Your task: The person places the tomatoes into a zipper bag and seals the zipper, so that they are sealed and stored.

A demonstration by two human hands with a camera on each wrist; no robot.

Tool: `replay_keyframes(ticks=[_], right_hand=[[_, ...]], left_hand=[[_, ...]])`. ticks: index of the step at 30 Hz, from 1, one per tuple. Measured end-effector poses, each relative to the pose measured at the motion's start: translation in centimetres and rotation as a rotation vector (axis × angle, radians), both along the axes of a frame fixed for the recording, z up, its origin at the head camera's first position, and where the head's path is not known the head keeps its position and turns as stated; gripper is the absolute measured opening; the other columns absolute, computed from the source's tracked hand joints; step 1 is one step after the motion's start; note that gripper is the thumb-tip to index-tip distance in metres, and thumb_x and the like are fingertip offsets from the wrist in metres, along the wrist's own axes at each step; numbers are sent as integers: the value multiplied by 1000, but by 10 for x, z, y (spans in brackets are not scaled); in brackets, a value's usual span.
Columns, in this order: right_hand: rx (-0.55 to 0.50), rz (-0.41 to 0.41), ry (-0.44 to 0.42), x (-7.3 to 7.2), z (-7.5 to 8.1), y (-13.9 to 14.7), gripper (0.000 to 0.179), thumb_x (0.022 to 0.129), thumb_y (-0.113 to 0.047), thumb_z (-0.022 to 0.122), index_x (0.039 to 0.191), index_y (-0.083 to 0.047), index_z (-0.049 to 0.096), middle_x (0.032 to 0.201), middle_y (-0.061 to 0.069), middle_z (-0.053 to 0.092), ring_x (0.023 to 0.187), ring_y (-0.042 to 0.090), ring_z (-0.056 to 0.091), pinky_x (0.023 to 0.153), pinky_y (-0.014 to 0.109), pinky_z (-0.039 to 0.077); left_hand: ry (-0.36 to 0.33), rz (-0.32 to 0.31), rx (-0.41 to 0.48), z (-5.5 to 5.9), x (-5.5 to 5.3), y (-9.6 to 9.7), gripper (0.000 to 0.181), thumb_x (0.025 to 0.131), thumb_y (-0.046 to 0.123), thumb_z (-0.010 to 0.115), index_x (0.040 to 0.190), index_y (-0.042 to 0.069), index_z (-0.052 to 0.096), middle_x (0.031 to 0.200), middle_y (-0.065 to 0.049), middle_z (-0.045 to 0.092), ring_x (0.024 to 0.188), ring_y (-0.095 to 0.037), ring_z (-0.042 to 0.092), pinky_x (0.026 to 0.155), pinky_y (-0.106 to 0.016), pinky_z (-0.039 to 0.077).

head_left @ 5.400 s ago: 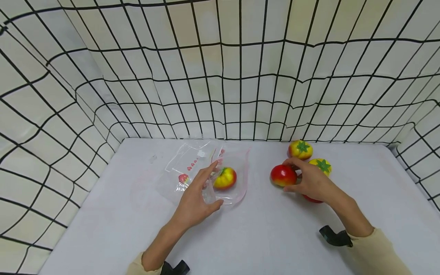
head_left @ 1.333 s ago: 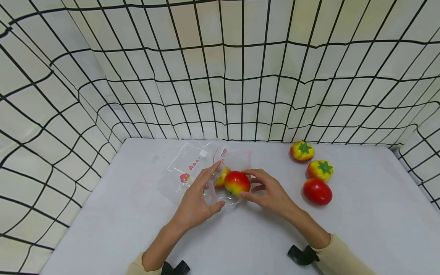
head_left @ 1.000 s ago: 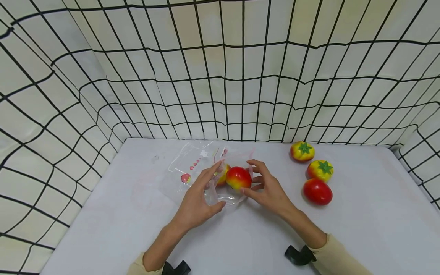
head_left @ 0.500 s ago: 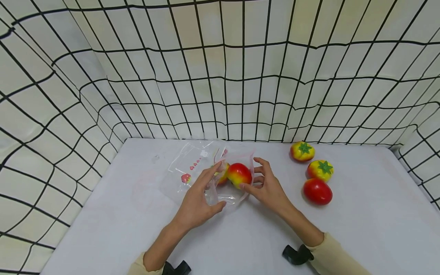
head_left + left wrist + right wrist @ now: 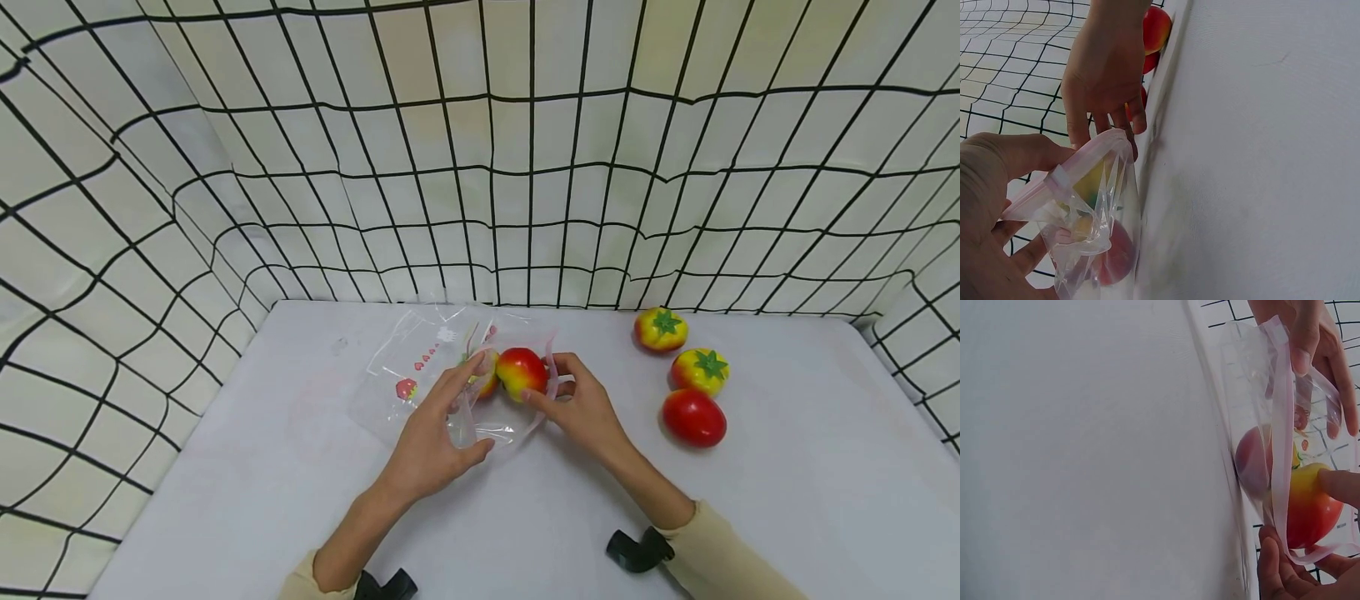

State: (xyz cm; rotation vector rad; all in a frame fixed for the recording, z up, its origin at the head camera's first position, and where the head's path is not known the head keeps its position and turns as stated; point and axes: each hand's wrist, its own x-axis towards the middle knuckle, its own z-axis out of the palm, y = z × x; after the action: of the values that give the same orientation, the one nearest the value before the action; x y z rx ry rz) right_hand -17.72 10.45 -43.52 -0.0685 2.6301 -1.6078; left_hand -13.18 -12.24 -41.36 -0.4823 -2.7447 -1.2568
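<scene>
A clear plastic zip bag point(image 5: 427, 400) with pink edges and strawberry prints lies on the table, its mouth spread. My left hand point(image 5: 423, 450) keeps the mouth's left side, thumb and fingers curved round it. My right hand point(image 5: 588, 417) is at the other side. Its thumb presses a red-and-yellow tomato point(image 5: 1311, 509) in the bag's mouth, while the other fingers lie outside the pink edge point(image 5: 1282, 444). Deeper in the bag is a second tomato point(image 5: 1116, 253), partly hidden in the head view by the left fingers and the first tomato.
Right of the bag, three tomatoes stand on the white table point(image 5: 247, 483): a yellow-topped one point(image 5: 660, 330) at the back, another yellow-topped one point(image 5: 700, 372) with a green calyx, and a red one point(image 5: 693, 418). Black wire mesh point(image 5: 528, 208) rises behind and at both sides.
My right hand has taken a tomato from the group at the right and carried it left into the bag's mouth. Its fingers have then closed in on the bag's edge. The left hand has stayed put.
</scene>
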Motion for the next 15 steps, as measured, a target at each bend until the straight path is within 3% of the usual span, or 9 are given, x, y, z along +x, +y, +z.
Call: replay_keyframes(ticks=[15], right_hand=[[52, -59, 34, -7, -4, -7, 50, 88, -32, 83, 126, -10, 58, 119, 15, 66, 87, 22, 61, 74, 22, 56]], left_hand=[[8, -2, 15, 0, 1, 0, 111, 72, 9, 92, 163, 36, 35, 154, -1, 53, 138, -26, 56, 103, -50, 59]])
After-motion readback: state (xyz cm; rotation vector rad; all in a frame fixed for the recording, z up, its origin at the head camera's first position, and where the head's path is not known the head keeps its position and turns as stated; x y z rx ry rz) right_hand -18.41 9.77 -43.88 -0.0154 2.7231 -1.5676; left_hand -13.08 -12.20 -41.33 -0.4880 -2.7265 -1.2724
